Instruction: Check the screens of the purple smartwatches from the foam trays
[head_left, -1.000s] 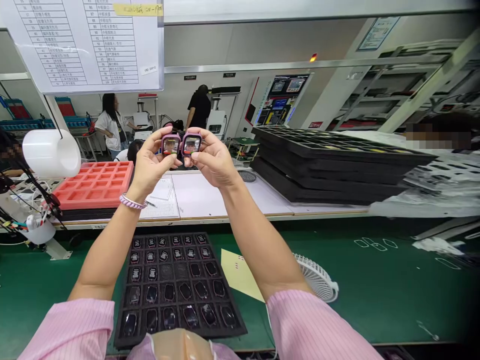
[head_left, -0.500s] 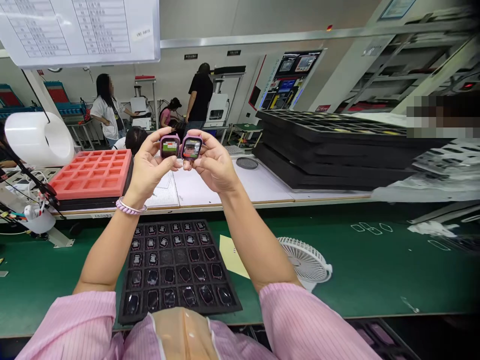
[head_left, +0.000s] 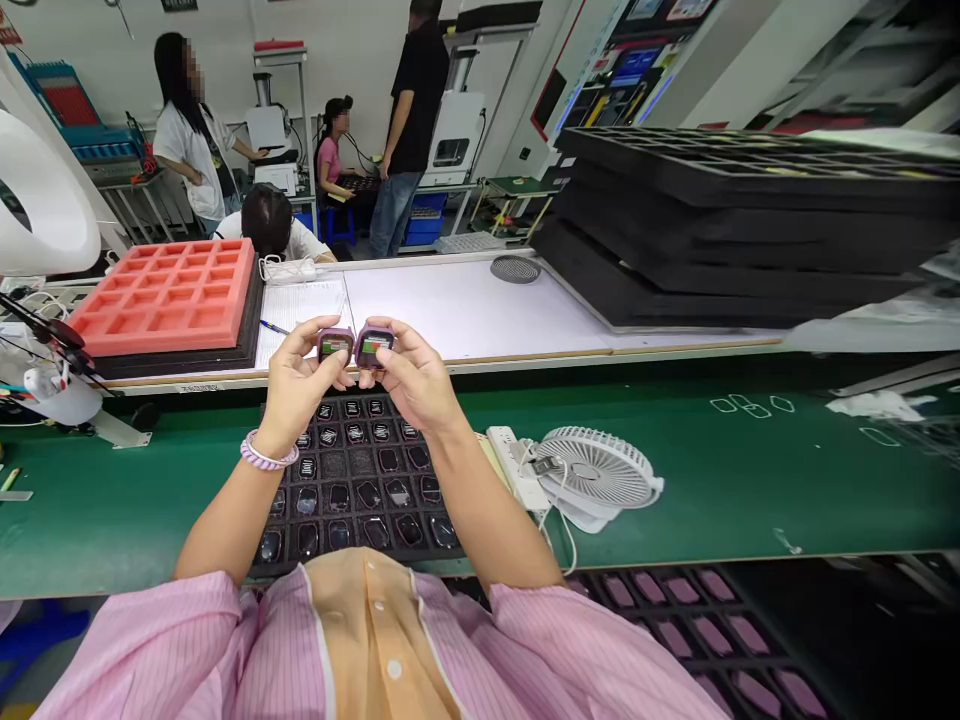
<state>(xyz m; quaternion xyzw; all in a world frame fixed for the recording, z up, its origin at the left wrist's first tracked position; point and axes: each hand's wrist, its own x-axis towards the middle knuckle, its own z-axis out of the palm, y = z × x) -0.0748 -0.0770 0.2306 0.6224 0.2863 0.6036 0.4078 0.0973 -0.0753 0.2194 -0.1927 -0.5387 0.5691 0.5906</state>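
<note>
My left hand (head_left: 301, 385) pinches a purple-framed smartwatch (head_left: 335, 343) with its screen lit, thumb at the screen's right edge. A second purple smartwatch (head_left: 374, 346), also lit, is gripped in my right hand (head_left: 417, 380), whose thumb lies on the screen. Both watches are side by side, a small gap between them, screens facing me. Beneath my hands a black foam tray (head_left: 335, 465) lies on the green bench, with dark-screened watches in most pockets and two pockets bare in the middle row. My forearms cover parts of the tray's sides.
A white fan (head_left: 600, 470) and a power strip (head_left: 516, 468) stand right of the tray. Red foam trays (head_left: 169, 300) sit on the left of the raised shelf (head_left: 450, 320), stacked black trays (head_left: 750, 240) on its right. Several people work beyond.
My view has tilted down. Both hands have lowered the watches from shelf-top height to over the tray's far edge. My right thumb has moved onto its watch's screen.
</note>
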